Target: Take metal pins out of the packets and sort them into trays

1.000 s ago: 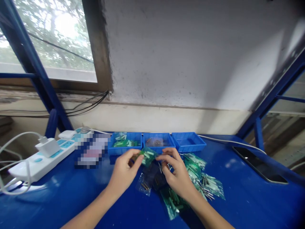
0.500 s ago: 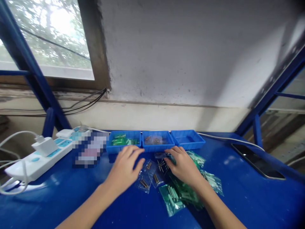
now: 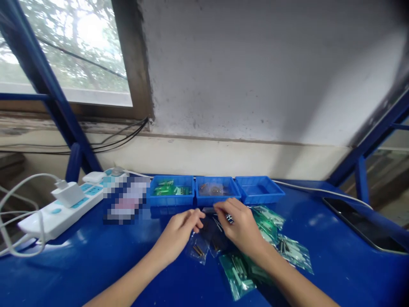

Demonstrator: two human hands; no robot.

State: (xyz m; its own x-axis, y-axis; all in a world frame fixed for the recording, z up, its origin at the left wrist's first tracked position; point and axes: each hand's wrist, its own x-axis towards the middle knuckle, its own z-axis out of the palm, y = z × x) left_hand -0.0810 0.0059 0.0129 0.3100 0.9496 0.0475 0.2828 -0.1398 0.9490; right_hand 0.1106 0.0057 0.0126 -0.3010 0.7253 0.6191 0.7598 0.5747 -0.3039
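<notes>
My left hand point(image 3: 182, 232) is closed, its thumb and fingertips pressed together above small clear plastic bags. What it pinches, if anything, I cannot make out. One clear bag point(image 3: 198, 249) with brass-coloured screws lies just below it. My right hand point(image 3: 241, 224) is curled with fingertips together beside a clear bag edge point(image 3: 209, 210); whether it grips that edge is unclear. Silver screws point(image 3: 217, 223) show near its fingers. Green-tinted bags of pale plastic plugs and screws lie around the right wrist, one in front point(image 3: 238, 275) and another to the right point(image 3: 295, 251).
Three blue bins stand in a row at the back: the left bin point(image 3: 172, 201) holds green bags, the middle bin point(image 3: 219, 200) clear bags with screws, the right bin point(image 3: 260, 189) shows bare inside. A power strip point(image 3: 60, 213) lies left, a phone point(image 3: 364, 224) right.
A second ago my left hand held a green bag; half a second ago it was open without it. Now its fingers have closed over the clear bags. My right hand's fingers have curled in.
</notes>
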